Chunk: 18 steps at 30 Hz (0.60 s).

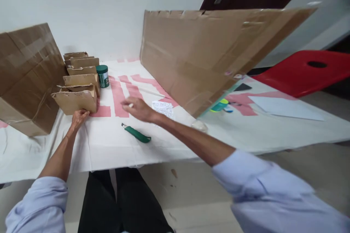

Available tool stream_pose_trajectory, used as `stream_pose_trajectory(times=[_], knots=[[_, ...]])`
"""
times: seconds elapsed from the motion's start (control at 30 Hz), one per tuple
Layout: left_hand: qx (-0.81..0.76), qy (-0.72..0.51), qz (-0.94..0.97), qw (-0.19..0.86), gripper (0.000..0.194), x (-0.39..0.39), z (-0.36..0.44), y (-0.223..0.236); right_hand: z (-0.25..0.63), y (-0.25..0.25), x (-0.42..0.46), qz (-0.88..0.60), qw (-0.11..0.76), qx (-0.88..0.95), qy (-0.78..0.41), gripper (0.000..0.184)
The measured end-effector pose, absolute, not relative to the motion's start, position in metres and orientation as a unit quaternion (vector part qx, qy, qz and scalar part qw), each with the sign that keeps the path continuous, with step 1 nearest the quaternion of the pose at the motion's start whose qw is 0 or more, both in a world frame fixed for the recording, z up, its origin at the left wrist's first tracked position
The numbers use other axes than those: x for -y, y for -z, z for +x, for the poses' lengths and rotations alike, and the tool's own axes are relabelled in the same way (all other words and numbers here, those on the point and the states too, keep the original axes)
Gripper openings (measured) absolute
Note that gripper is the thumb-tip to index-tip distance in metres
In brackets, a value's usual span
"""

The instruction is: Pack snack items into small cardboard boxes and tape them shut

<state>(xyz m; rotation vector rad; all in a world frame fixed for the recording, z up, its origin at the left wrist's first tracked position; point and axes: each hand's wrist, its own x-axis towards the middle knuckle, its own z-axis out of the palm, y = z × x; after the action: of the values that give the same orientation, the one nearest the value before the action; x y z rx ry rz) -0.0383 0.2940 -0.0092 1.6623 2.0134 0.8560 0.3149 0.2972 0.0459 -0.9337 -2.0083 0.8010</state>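
Observation:
My left hand [80, 118] has its fingers curled at the lower front edge of a small cardboard box [74, 103], the nearest in a row of several. Over the table's middle, my right hand [138, 108] is closed and slightly blurred, with a tiny whitish bit at the fingertips that I cannot make out. Below it lies a green utility knife [137, 134], its blade end toward the left. A sheet of small printed drawings [163, 109] rests just right of that hand. Beside the row of boxes stands a green-lidded jar [102, 76].
A large carton [30, 80] stands on the left. A tall cardboard panel [197, 51] leans across the table's right part, with a yellow-green tape roll [219, 105] behind its edge. Pink strips [118, 98] mark the white tablecloth [104, 149]. A red chair [303, 71] stands at right.

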Motion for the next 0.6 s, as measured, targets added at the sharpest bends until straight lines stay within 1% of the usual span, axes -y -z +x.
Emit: stream_pose_trajectory(times=[0.13, 0.27, 0.4, 0.6], knots=[[-0.695, -0.296, 0.624, 0.200, 0.038, -0.269, -0.024, 0.004, 0.351, 0.015, -0.223, -0.432, 0.292, 0.831, -0.193, 0.028], [-0.699, -0.285, 0.629, 0.186, 0.029, -0.237, -0.011, 0.007, 0.364, 0.066, -0.191, -0.507, 0.233, 0.823, -0.108, 0.028], [-0.694, -0.279, 0.640, 0.175, 0.024, -0.195, 0.001, 0.012, 0.363, 0.090, -0.179, -0.540, 0.231, 0.807, -0.056, 0.025], [-0.681, -0.304, 0.651, 0.137, 0.024, -0.125, 0.027, 0.034, 0.361, 0.109, -0.176, -0.547, 0.277, 0.790, -0.017, 0.024]])
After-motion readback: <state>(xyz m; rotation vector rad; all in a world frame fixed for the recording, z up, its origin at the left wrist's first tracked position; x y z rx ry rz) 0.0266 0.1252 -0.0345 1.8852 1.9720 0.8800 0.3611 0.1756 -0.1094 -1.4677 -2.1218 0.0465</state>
